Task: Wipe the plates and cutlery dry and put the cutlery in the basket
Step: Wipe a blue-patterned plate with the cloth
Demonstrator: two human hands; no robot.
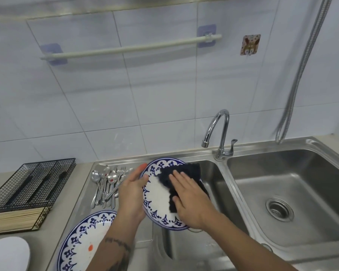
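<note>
Gripping the blue-patterned plate [157, 194] by its rim in my left hand [132, 190], my right hand [188, 198] flat-fingered, pressing the dark cloth [184, 171] onto it, over the sink [219, 192]

Blue-and-white patterned plate [159, 194] held tilted above the left sink basin, white centre facing up, dark navy cloth [184, 180] spread over its right half. Second plate [80, 241] of the same pattern lying flat on the steel drainboard at lower left, an orange speck on its white centre. Heap of steel spoons and forks [106, 184] lying on the drainboard just left of the held plate. Black wire basket [31, 182] standing on the counter further left, dark utensils inside.
</note>
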